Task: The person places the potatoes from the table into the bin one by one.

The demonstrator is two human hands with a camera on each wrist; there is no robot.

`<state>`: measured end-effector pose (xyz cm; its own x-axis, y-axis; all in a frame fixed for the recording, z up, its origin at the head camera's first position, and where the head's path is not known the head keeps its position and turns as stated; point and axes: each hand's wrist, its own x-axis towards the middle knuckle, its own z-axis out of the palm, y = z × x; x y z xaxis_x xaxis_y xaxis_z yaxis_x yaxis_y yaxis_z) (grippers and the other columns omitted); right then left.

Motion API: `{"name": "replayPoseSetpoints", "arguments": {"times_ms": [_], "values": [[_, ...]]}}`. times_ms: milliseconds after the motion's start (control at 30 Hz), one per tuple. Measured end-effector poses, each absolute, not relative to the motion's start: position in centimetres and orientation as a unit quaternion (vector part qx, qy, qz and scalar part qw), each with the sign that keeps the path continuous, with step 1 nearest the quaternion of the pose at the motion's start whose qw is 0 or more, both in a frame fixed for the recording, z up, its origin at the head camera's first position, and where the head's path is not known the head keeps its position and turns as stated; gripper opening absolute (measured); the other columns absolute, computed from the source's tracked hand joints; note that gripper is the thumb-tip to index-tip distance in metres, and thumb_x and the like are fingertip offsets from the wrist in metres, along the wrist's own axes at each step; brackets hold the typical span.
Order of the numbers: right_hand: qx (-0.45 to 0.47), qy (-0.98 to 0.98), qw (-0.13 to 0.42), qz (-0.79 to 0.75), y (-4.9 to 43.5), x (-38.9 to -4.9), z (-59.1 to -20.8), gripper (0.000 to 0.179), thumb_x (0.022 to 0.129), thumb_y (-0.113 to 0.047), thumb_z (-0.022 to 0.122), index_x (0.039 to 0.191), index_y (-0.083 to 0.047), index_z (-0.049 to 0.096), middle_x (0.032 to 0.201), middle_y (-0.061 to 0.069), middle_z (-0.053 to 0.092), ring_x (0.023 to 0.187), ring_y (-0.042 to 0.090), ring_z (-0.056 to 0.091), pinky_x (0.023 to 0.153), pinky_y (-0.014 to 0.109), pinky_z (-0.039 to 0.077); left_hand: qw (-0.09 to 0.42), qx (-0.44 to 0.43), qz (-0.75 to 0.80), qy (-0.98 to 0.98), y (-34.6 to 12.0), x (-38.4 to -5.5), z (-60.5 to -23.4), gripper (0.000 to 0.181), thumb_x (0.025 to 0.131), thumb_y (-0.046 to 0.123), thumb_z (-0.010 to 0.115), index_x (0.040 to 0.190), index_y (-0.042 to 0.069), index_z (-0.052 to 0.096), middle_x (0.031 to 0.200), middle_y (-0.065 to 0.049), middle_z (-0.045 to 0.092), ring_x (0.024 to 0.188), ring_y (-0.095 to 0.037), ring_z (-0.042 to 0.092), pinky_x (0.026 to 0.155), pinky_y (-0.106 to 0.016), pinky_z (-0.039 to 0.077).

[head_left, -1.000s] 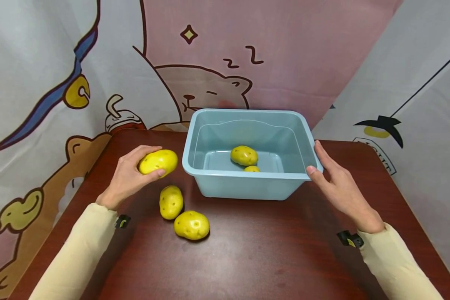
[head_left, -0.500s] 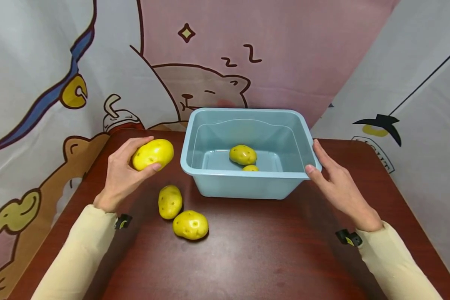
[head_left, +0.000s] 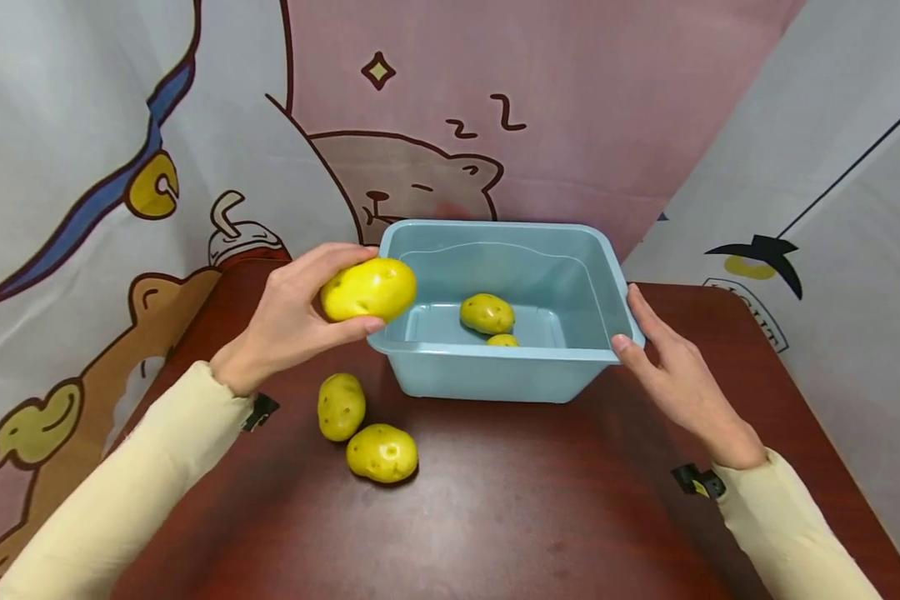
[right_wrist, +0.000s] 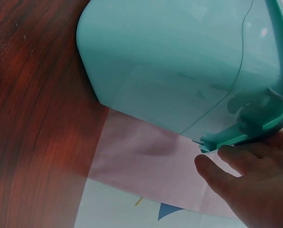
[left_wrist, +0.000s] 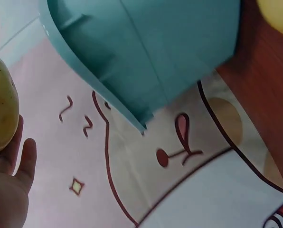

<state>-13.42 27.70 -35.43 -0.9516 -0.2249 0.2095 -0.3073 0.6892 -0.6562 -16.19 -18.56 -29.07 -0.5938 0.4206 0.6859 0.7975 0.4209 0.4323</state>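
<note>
In the head view my left hand [head_left: 292,312] grips a yellow potato [head_left: 369,290], thumb below and fingers over the top, raised at the left rim of a light blue plastic basin [head_left: 487,375]. At the left wrist view's edge, that potato [left_wrist: 1,104] sits against the fingers. My right hand [head_left: 678,383] holds the basin's right rim between thumb and fingers; the right wrist view has fingertips under the rim. Inside the basin lie a potato [head_left: 487,314] and a second potato [head_left: 502,340], mostly hidden by the front wall.
Two more potatoes, one upright-lying [head_left: 342,407] and one lying sideways [head_left: 382,453], rest on the dark red-brown table [head_left: 525,517] left of and in front of the basin. A cartoon-printed curtain [head_left: 570,100] hangs behind the table and along its sides.
The left hand first drew slightly left with its potato, then moved right and up to the basin's left rim. The right hand and basin stay in place.
</note>
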Motion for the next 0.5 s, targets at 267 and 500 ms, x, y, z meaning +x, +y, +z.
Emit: {"name": "replayPoseSetpoints", "arguments": {"times_ms": [267, 500], "values": [[0.143, -0.919, 0.055, 0.363, 27.8, -13.4, -35.4, 0.078, 0.105, -0.031, 0.06, 0.167, -0.028, 0.012, 0.172, 0.005, 0.017, 0.146, 0.053, 0.034, 0.096, 0.079, 0.038, 0.174, -0.396, -0.347, -0.832, -15.6, -18.2, -28.2, 0.069, 0.079, 0.033, 0.092, 0.138, 0.01, 0.064, 0.131, -0.003, 0.066, 0.104, -0.016, 0.064, 0.084, -0.036, 0.054], [0.138, -0.923, 0.052, 0.355, 27.8, -13.4, -35.3, 0.078, 0.105, -0.033, 0.06, 0.167, -0.03, 0.012, 0.172, 0.005, 0.017, 0.147, 0.051, 0.032, 0.098, 0.079, 0.037, 0.06, -0.38, -0.313, -0.868, -13.9, -20.1, -28.2, 0.067, 0.086, 0.044, 0.084, 0.141, 0.012, 0.062, 0.131, 0.001, 0.066, 0.097, -0.014, 0.061, 0.081, -0.034, 0.053]]}}
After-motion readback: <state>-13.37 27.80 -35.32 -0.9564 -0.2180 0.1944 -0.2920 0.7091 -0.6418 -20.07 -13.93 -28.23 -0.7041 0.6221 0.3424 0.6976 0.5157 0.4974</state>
